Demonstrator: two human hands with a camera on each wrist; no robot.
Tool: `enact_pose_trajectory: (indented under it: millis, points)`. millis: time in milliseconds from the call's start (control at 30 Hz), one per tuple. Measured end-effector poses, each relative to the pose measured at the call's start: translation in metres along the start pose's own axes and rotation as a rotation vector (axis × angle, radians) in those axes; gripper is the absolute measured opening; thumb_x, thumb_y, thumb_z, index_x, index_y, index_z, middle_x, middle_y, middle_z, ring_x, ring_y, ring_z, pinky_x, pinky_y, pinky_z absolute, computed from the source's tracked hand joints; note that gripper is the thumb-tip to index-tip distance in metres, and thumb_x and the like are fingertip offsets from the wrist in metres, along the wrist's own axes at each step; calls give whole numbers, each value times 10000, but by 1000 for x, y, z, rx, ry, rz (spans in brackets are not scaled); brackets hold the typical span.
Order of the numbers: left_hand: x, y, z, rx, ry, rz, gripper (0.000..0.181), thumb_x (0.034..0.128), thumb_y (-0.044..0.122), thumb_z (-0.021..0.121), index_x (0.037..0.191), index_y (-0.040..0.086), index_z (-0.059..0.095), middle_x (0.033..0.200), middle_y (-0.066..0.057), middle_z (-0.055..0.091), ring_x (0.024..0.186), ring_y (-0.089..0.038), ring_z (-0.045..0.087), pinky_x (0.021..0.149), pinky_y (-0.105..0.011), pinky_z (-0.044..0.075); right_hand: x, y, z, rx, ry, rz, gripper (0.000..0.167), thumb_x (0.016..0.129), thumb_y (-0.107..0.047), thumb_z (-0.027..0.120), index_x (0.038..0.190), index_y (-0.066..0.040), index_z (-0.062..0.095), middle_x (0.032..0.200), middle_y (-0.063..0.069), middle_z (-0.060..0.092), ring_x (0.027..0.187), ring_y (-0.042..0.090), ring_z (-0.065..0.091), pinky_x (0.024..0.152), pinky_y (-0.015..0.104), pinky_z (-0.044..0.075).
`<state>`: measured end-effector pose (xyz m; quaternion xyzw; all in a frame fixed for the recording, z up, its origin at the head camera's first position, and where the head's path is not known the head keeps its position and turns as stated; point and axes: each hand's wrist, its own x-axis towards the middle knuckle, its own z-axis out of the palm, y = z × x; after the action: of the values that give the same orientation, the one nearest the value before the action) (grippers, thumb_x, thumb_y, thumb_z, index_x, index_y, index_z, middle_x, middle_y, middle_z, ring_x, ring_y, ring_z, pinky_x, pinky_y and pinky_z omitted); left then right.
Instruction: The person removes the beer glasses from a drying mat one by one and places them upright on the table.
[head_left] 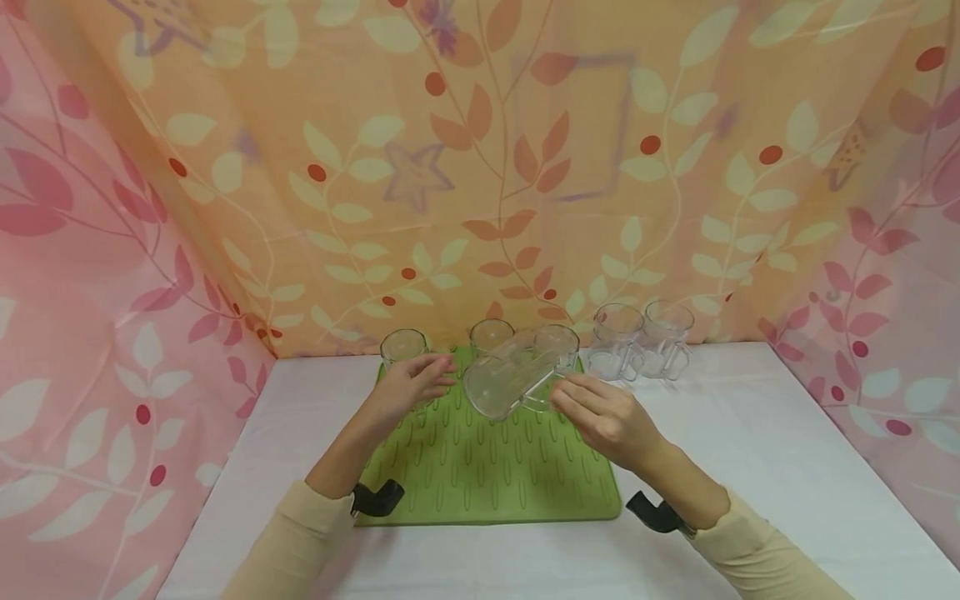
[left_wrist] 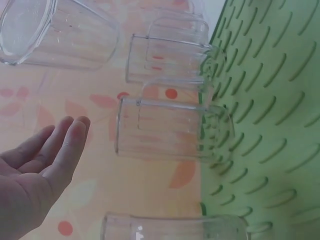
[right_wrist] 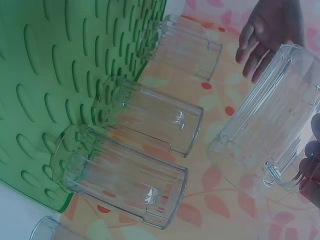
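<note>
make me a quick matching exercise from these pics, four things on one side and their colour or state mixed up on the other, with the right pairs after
Things:
1. left hand
2. raised mug
3. mat
4. tablecloth

Colour or state:
A. green
B. tilted, held by the right hand
C. white
D. holding nothing

Right pairs: 1-D, 2-B, 3-A, 4-C

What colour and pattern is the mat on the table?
Green mat with elongated oval marks; the head view shows it best.
</note>
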<state>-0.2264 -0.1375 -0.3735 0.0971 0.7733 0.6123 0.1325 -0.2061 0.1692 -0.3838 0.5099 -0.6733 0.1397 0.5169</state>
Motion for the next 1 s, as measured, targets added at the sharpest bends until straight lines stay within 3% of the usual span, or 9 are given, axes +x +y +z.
enact_pose_trajectory:
  millis: [367, 533, 700, 800, 1000]
  points:
    - [16, 16, 8, -68, -102, -21, 651, 988, 475, 502, 1418, -11, 453, 1415, -196, 513, 1249, -335, 555, 1030, -417, 509, 1, -1, 2, -41, -9, -36, 255, 987, -44, 522, 879, 3, 749, 837, 107, 757, 771, 243, 722, 679, 345, 610]
    - [23, 22, 11, -36, -132, -24, 588, 1009, 410, 490, 1404, -25, 468, 1423, -221, 497, 1274, -358, 538, 1085, -475, 451, 1, -2, 3, -44, -7, -53, 254, 982, -27, 521, 876, 0, 750, 840, 103, 757, 775, 234, 721, 684, 337, 609]
    - [28, 25, 15, -31, -173, -75, 582, 1013, 414, 474, 1410, -12, 465, 1473, -188, 450, 1331, -361, 490, 1121, -507, 402, 1, -3, 3, -45, -9, -65, 255, 980, -19, 521, 873, -5, 751, 841, 96, 757, 776, 225, 722, 689, 331, 609]
    - [31, 27, 17, -39, -226, -107, 652, 1007, 486, 443, 1403, -32, 465, 1470, -191, 463, 1312, -333, 518, 1075, -476, 459, 1, -3, 4, -52, -9, -75, 250, 977, -13, 522, 875, -6, 750, 841, 93, 755, 778, 219, 722, 694, 330, 610]
    - [37, 26, 21, -69, -306, -156, 760, 986, 594, 375, 1386, -43, 488, 1365, -230, 568, 1141, -262, 656, 866, -373, 590, 1, -2, 5, -79, -12, -95, 253, 974, 0, 518, 877, -9, 752, 839, 89, 754, 779, 210, 723, 703, 329, 610]
